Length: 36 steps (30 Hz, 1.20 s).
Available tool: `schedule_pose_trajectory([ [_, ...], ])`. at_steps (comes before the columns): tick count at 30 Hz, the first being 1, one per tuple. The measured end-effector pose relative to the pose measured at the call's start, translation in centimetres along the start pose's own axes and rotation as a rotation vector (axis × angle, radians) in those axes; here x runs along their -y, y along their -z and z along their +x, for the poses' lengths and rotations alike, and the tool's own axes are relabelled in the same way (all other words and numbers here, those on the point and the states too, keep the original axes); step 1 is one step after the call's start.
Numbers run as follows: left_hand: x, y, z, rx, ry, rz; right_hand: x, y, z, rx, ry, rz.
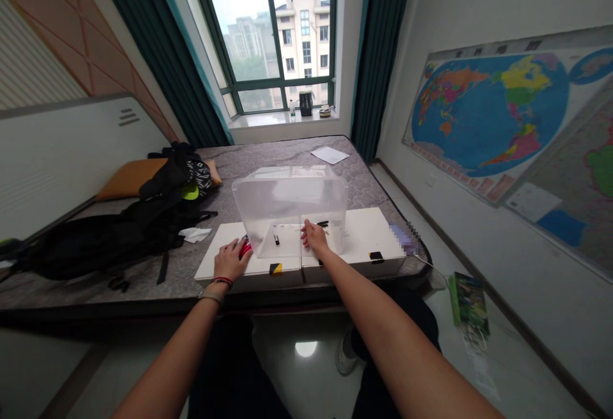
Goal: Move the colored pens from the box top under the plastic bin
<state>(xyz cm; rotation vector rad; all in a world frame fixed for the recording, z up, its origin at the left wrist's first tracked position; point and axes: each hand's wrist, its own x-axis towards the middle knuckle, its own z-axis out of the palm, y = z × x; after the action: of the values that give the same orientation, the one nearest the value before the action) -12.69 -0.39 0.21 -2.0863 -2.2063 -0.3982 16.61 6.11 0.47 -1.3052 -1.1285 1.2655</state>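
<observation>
A clear plastic bin (292, 198) lies tipped on its side on white boxes (364, 230), its opening facing me. My left hand (230, 259) is at the bin's left edge, fingers closed around a small red object (246, 248) whose kind I cannot make out. My right hand (313, 237) reaches into the bin's opening with its fingers curled; what they hold, if anything, is hidden. Just beyond it lies a small black item (322, 223). A short black-and-white piece, like a marker (276, 239), lies between my hands.
The boxes stand at the front edge of a grey mattress (268, 151). Black bags (129, 234) and a crumpled tissue (195, 234) lie on the left. A paper sheet (330, 154) lies at the back. A cable runs down on the right toward a green package (469, 301).
</observation>
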Motion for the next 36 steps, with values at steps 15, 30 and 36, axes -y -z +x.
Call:
schedule_pose_trajectory([
  [15,-4.3,1.5,-1.0,-0.201,0.243,-0.152,-0.3,0.0,0.1,0.029,0.017,-0.042],
  [30,-14.9,-0.2,-0.7,-0.216,-0.178,-0.367,0.7,-0.2,-1.0,0.061,0.246,-0.65],
  [36,-13.6,-2.4,3.1,-0.063,0.038,-0.224,0.6,-1.8,-3.5,0.097,0.384,-1.105],
])
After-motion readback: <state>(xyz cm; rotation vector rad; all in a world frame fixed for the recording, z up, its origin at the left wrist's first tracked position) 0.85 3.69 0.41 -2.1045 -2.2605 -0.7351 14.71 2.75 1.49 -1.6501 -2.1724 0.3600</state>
